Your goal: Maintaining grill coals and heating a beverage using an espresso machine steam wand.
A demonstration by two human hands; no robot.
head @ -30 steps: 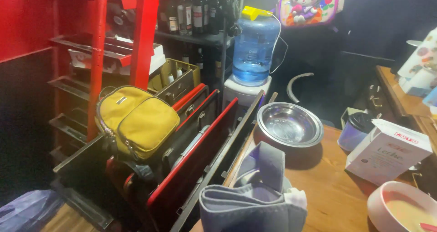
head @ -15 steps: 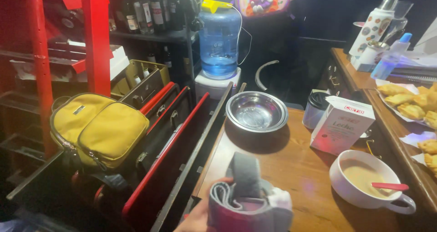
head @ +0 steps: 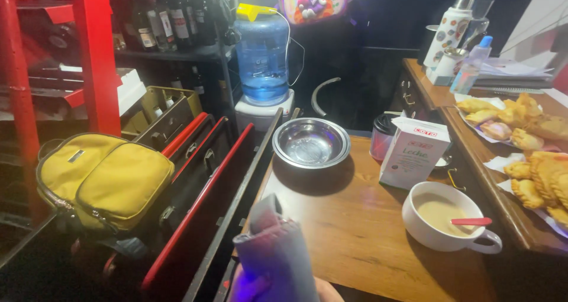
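At the bottom edge, a folded grey cloth (head: pixel 275 254) stands upright over the near left corner of the wooden table (head: pixel 349 231). A hand that looks like my right hand (head: pixel 322 291) grips it from below; only fingertips and a bit of the palm show. My left hand is out of view. Beyond the cloth sit a steel bowl (head: pixel 310 142), a white milk carton (head: pixel 411 154) and a white mug of pale liquid (head: pixel 441 216) with a red spoon (head: pixel 470 222) across it.
A yellow bag (head: pixel 103 180) lies on red and black cases (head: pixel 201 177) left of the table. A blue water jug (head: pixel 262 56) stands at the back by shelves of bottles (head: pixel 171 15). Pastries (head: pixel 532 142) and a flask (head: pixel 447 32) sit on the right counter.
The view has swung left and down, so the table and right counter show more fully. The cloth has been raised and now stands taller in the hand.
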